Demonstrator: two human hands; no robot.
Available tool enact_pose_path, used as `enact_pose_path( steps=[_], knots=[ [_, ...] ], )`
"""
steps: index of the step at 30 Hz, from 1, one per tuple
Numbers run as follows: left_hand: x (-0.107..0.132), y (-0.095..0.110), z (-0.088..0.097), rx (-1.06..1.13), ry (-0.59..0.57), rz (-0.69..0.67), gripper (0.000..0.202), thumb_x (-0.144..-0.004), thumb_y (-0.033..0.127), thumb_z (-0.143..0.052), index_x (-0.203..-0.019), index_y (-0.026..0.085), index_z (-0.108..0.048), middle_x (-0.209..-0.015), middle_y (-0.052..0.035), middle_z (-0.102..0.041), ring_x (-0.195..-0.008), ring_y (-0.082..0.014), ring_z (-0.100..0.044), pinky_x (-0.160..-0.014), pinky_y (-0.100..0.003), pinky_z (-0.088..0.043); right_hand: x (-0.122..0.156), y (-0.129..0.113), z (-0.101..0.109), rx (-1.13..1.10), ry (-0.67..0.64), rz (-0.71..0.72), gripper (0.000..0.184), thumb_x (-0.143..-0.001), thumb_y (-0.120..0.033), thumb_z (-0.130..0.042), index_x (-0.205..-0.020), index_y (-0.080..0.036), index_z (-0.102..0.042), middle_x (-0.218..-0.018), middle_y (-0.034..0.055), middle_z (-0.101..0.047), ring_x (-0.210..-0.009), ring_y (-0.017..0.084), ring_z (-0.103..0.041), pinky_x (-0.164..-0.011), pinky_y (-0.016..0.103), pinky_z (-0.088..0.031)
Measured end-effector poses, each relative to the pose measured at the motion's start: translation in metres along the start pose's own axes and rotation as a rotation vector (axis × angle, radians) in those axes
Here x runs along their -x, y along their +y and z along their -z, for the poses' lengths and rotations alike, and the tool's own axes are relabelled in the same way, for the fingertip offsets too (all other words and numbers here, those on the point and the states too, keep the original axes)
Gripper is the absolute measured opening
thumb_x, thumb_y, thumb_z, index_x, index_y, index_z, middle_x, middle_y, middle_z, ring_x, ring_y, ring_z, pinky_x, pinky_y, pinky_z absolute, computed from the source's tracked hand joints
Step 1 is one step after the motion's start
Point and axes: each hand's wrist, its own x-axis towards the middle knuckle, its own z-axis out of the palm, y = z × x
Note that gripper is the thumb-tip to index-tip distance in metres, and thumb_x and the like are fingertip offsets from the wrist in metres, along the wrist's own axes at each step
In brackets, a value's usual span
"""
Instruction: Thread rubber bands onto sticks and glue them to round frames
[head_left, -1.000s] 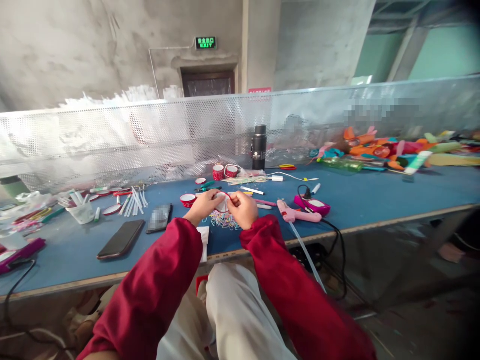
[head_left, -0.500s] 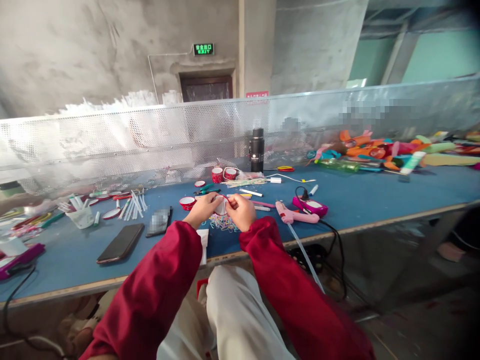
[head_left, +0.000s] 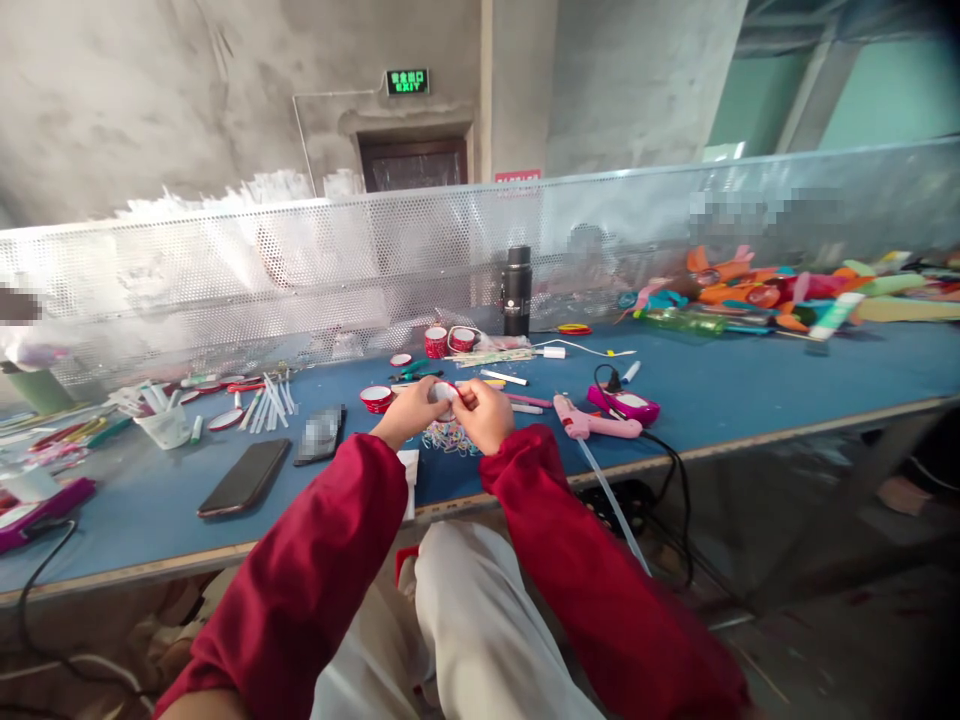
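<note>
My left hand (head_left: pixel 409 411) and my right hand (head_left: pixel 486 413) meet over the blue table (head_left: pixel 720 390), both in red sleeves. Between their fingertips they pinch a small round white and red piece (head_left: pixel 445 394). Just beneath the hands lies a heap of thin coloured elastic bands (head_left: pixel 444 437). A red and white cup-like piece (head_left: pixel 375 399) sits just left of my left hand. A pink glue gun (head_left: pixel 592 424) lies to the right of my right hand.
Two phones (head_left: pixel 244 477) lie left of the hands, past them a clear cup of white sticks (head_left: pixel 161 425). A black flask (head_left: pixel 517 290) stands by the perforated metal screen (head_left: pixel 300 270). Colourful toy parts (head_left: pixel 757 290) pile at far right. Cables hang off the table's front edge.
The hands stay together on the small round piece, with small finger shifts. The camera has tilted slightly, so the scene has moved a little in view.
</note>
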Motion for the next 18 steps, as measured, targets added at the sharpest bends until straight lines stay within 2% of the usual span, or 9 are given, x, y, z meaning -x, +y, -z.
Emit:
enact_pose_path(
  steps=[4,9,13,18],
  knots=[
    [0.002,-0.001,-0.006,0.164,-0.022,0.008,0.052,-0.072,0.021,-0.071,-0.122,0.018,-0.059,-0.093,-0.0048,-0.069,-0.075,-0.0165,-0.062,-0.069,-0.028,-0.050,-0.001,0.001,0.001,0.040,0.019,-0.026,0.009,-0.080,-0.026,-0.061,-0.072,-0.024,-0.058,-0.068,0.0015,-0.069,-0.061,0.016,-0.064,-0.059,0.026,-0.045],
    [0.000,-0.005,-0.014,0.338,-0.107,0.026,0.084,-0.071,0.019,-0.074,-0.147,0.017,-0.040,-0.093,-0.0044,-0.068,-0.065,-0.0122,-0.059,-0.063,-0.025,-0.050,-0.001,0.002,0.001,0.070,0.043,-0.055,0.004,-0.080,-0.023,-0.061,-0.075,-0.022,-0.061,-0.072,0.0027,-0.072,-0.065,0.017,-0.066,-0.063,0.026,-0.047],
    [-0.003,-0.005,-0.015,0.414,-0.154,-0.030,0.094,-0.070,0.015,-0.071,-0.155,0.018,-0.030,-0.100,-0.0058,-0.066,-0.066,-0.0099,-0.056,-0.060,-0.022,-0.048,-0.002,0.003,0.000,0.071,0.060,-0.045,0.007,-0.081,-0.025,-0.061,-0.075,-0.022,-0.061,-0.070,0.0030,-0.071,-0.064,0.018,-0.066,-0.062,0.027,-0.046],
    [-0.004,-0.003,-0.011,0.412,-0.168,-0.088,0.097,-0.068,0.008,-0.063,-0.157,0.017,-0.028,-0.111,-0.0085,-0.066,-0.069,-0.0089,-0.054,-0.062,-0.022,-0.046,-0.002,0.002,0.001,0.040,0.052,-0.055,0.006,-0.080,-0.026,-0.060,-0.077,-0.022,-0.061,-0.070,0.0027,-0.071,-0.062,0.018,-0.066,-0.060,0.027,-0.046]
  ],
)
